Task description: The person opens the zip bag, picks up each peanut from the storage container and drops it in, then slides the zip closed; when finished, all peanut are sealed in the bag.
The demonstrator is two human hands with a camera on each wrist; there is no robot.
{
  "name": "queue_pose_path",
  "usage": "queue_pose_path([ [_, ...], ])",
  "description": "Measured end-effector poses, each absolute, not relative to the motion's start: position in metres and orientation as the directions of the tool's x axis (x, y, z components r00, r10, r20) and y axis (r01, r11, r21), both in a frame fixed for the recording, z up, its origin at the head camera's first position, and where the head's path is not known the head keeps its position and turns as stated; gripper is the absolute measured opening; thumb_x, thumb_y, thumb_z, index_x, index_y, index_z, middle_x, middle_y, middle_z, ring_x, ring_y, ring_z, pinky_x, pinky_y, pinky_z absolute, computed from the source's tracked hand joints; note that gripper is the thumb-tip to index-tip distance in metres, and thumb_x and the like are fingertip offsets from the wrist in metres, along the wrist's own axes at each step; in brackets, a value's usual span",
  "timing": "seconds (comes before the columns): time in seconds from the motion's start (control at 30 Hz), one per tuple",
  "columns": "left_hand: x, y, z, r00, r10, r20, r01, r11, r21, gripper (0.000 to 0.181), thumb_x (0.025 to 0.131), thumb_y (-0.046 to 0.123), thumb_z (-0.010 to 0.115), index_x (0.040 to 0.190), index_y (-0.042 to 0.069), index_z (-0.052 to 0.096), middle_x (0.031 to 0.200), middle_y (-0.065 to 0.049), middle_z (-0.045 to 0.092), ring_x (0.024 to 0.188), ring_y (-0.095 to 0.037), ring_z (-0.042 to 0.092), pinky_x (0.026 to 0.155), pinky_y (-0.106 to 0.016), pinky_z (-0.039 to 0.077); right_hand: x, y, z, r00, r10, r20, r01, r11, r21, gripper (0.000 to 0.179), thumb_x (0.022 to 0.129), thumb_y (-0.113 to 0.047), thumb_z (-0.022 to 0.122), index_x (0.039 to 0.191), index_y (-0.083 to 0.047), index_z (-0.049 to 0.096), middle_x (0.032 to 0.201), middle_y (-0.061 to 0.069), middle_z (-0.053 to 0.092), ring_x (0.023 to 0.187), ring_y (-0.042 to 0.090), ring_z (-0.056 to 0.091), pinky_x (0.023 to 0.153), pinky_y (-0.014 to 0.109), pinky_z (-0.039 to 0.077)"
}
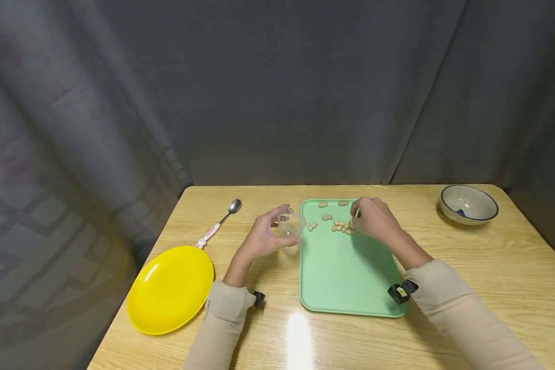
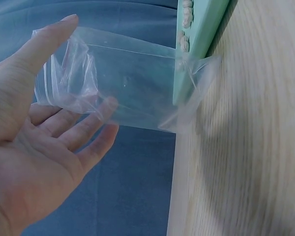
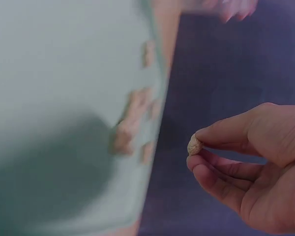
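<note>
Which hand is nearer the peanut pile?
Right. The right hand is just right of the peanut pile, pinching one peanut; the left hand is farther off to its left, holding a clear plastic bag.

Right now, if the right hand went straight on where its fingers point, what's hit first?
Probably the peanut pile on the green tray: in the head view, it lies just ahead of the right hand, which pinches one peanut. Height is unclear, so the hand might pass above.
</note>
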State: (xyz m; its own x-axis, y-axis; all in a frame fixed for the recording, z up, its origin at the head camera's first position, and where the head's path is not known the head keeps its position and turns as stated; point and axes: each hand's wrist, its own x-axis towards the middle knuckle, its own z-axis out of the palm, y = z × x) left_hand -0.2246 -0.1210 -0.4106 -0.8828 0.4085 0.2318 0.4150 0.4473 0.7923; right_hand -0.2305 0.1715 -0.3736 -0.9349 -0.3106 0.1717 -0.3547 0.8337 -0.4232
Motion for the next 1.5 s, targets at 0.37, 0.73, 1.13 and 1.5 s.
queue_pose_path([
  [0.37,-0.224,-0.117,-0.41,-0.874,0.428,0.23,0.426,0.446,0.787,0.086,0.077,0.027,0.087,0.147,0.002,0.044,0.134,-0.003,0.059,0.12,-0.024,0.056,0.097,-0.041,0.048,-0.218,0.097,-0.331,-0.834,-0.45,0.318,-0.547,0.746,-0.379,0.008,0.086,0.003,0.068,0.089,0.001,0.075,0.082,0.011,0.072,0.068,0.021,0.066,0.062,0.038,0.054],
  [0.73,-0.225,-0.114,-0.409,-0.876,0.432,0.216,0.416,0.45,0.79,0.084,0.078,0.028,0.086,0.147,0.004,0.045,0.142,-0.008,0.054,0.121,-0.022,0.055,0.096,-0.04,0.048,-0.221,0.071,-0.331,-0.822,-0.492,0.287,-0.567,0.663,-0.489,0.009,0.086,0.001,0.069,0.089,-0.001,0.077,0.074,0.002,0.069,0.064,0.012,0.06,0.061,0.033,0.05],
  [1.13,-0.225,-0.117,-0.408,-0.88,0.424,0.214,0.411,0.452,0.792,0.085,0.077,0.028,0.087,0.148,0.004,0.045,0.144,-0.008,0.052,0.125,-0.021,0.052,0.097,-0.041,0.047,-0.22,0.067,-0.33,-0.829,-0.472,0.301,-0.557,0.648,-0.52,0.008,0.088,-0.003,0.07,0.092,-0.001,0.078,0.076,0.003,0.07,0.062,0.011,0.059,0.058,0.031,0.049],
  [1.5,-0.225,-0.12,-0.41,-0.882,0.411,0.231,0.412,0.434,0.801,0.086,0.075,0.022,0.089,0.146,0.0,0.045,0.132,-0.007,0.06,0.118,-0.023,0.058,0.097,-0.04,0.048,-0.239,0.107,-0.347,-0.889,-0.402,0.221,-0.458,0.749,-0.478,0.01,0.089,-0.001,0.068,0.094,0.002,0.075,0.08,0.009,0.07,0.068,0.02,0.062,0.063,0.039,0.051],
])
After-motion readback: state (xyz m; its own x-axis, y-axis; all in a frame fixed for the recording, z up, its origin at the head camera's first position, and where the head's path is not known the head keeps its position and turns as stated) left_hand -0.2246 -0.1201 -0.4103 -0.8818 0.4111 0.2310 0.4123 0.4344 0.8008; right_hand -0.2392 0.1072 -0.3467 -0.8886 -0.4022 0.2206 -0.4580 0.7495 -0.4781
